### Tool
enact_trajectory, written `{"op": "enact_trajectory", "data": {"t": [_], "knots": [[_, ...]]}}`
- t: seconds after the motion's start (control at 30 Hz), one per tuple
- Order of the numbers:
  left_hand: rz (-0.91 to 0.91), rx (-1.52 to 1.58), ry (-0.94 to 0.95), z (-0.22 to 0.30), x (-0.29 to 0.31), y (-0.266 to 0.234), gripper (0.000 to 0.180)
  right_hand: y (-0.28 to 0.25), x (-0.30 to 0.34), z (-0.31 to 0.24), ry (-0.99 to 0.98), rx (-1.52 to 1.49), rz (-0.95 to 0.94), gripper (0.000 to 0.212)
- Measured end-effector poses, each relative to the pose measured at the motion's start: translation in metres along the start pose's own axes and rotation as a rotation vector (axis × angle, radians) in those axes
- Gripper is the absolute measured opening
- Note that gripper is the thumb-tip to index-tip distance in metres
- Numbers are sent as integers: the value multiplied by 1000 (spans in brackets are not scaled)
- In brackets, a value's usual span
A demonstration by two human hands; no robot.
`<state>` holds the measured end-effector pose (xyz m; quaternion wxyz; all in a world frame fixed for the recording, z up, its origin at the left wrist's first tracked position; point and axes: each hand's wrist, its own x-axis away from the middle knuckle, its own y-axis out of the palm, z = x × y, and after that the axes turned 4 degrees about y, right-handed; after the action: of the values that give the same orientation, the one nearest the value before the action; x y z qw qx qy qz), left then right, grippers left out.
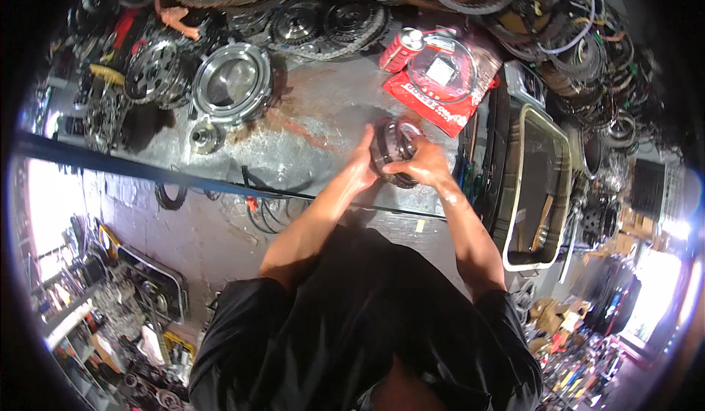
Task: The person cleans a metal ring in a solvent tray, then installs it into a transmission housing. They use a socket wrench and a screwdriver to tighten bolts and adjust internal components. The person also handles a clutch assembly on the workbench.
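Note:
Over the near edge of the metal workbench (pixel 312 135), I hold a dark, round metal drum (pixel 385 145), probably a transmission clutch drum, between both hands. My left hand (pixel 363 163) presses against its left side, palm inward. Wrapped round the right side, my right hand (pixel 426 163) has its thumb across the near face. The drum looks tilted, and fingers cover part of its rim. Just beyond it lies a red packet (pixel 433 102) with a clear-bagged ring (pixel 474 66) on top. A red and silver can (pixel 402 51) stands beside the packet.
A shiny ring-shaped metal housing (pixel 208 80) and a small hub (pixel 205 138) sit left on the bench. Gears (pixel 296 23) and stacked rings (pixel 474 3) line the back. To the right is a deep tray (pixel 566 183). The blue bench edge (pixel 110 163) runs along the left.

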<state>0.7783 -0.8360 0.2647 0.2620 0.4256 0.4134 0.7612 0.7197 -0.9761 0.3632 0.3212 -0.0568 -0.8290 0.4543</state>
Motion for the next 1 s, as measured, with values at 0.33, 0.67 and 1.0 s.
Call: {"op": "enact_trajectory", "data": {"t": [0.33, 0.67, 1.0], "knots": [[329, -337, 111, 35, 27, -24, 30, 47, -6, 72, 92, -1347, 58, 37], [327, -682, 448, 98, 85, 5, 29, 73, -27, 115, 226, -1592, -7, 44], [241, -629, 422, 83, 108, 6, 30, 63, -5, 111, 419, -358, 579, 56]]}}
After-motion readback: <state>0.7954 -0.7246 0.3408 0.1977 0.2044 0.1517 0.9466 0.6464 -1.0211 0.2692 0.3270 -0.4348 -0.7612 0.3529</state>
